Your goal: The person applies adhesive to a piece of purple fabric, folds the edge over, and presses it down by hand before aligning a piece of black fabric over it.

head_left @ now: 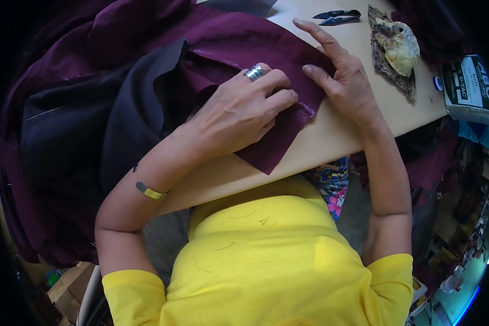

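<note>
Maroon fabric (244, 32) lies over the left and middle of the table, with a pale line along a seam and a loose corner near the front edge. My left hand (242, 108), wearing a silver ring, is closed on this cloth, fingers curled and their tips partly hidden. At the cloth's right edge is my right hand (345, 81). Its index finger and thumb are stretched apart, the thumb over the fabric edge; the other fingers are mostly hidden. Dark, near-black fabric (136, 103) is folded beside my left forearm.
Black thread snips (337, 17) rest at the table's far side. Right of my right hand is a yellowish, rough lump (399, 49) on a dark, ragged piece. A green-and-white packet (470, 89) sits at the right edge of the table (358, 168). A cardboard box (70, 290) stands lower left.
</note>
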The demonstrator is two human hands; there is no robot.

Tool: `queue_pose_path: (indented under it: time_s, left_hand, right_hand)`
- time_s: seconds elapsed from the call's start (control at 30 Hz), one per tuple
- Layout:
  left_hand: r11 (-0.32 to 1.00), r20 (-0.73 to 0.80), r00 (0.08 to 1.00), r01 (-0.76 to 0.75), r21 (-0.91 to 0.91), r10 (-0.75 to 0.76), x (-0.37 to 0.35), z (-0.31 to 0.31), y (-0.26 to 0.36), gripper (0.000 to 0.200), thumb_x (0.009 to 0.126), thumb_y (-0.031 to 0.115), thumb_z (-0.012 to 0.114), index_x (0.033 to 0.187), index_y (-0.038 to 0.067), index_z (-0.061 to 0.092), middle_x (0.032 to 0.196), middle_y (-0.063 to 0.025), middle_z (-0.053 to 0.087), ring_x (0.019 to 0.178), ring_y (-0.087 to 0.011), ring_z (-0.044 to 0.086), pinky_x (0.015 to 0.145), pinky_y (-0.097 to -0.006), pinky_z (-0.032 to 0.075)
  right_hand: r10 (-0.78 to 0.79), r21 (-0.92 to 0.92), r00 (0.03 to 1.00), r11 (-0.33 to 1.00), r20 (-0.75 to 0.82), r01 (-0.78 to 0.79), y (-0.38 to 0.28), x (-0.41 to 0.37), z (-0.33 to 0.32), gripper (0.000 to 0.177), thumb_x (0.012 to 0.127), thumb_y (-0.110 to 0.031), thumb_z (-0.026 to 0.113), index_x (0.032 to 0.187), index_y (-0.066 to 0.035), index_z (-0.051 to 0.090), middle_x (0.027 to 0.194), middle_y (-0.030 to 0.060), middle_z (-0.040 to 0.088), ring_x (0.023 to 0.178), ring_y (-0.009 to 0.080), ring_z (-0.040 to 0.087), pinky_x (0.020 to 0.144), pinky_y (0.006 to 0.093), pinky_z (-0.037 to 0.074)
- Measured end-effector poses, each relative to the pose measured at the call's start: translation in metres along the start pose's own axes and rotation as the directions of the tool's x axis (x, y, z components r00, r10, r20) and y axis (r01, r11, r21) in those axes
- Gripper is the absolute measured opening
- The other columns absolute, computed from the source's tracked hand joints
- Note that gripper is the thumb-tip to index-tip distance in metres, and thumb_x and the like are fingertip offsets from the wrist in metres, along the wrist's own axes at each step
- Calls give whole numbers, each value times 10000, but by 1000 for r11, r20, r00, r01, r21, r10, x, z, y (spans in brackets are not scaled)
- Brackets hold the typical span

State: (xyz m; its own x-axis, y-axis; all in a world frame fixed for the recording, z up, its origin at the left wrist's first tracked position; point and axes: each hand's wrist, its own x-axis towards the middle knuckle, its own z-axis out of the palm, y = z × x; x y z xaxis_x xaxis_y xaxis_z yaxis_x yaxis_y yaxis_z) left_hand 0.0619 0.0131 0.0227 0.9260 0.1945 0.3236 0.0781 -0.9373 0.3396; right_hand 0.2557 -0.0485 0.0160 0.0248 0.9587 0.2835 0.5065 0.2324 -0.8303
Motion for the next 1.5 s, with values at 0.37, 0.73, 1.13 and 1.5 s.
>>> queue_pose_path:
  time_s: [0.37, 0.73, 1.13, 1.5]
  left_hand:
    - [987, -50, 990, -136, -90, 132, -7, 7, -4, 347, 652, -51, 600, 990, 23, 623, 1011, -108, 552, 905, -276, 571, 779, -357, 499]
    - [975, 41, 974, -221, -12, 221, -12, 4, -3, 350, 756, 97, 535, 1092, 95, 634, 1138, -74, 596, 1038, -230, 570, 942, -388, 430]
    - [960, 190, 955, -252, 121, 227, -12, 2, 8, 518, 731, 84, 541, 1210, 282, 545, 1298, 27, 502, 1128, -173, 501, 1020, -401, 311]
    - [956, -79, 993, 102, 277, -84, -23, 7, 15, 458, 704, -11, 561, 1151, 87, 581, 1072, -66, 554, 1005, -203, 563, 972, -384, 334]
  right_hand:
    - [-46, -48, 999, 998, -12, 46, 9, 1, -3, 511, 816, -30, 585, 1306, -115, 470, 1306, 26, 510, 1240, 176, 430, 1051, 306, 307]
    - [-80, -76, 997, 994, -4, 80, 16, 1, -3, 493, 817, -40, 587, 1293, -126, 487, 1280, 29, 532, 1235, 175, 438, 1053, 304, 311]
    - [-70, -83, 998, 994, 3, 70, 14, 2, -2, 476, 816, 6, 565, 1275, -104, 500, 1259, 32, 546, 1220, 166, 454, 1051, 301, 319]
    - [-53, -90, 999, 995, -7, 52, 10, 2, -1, 465, 812, 14, 561, 1263, -83, 511, 1242, 40, 558, 1197, 162, 475, 1040, 293, 329]
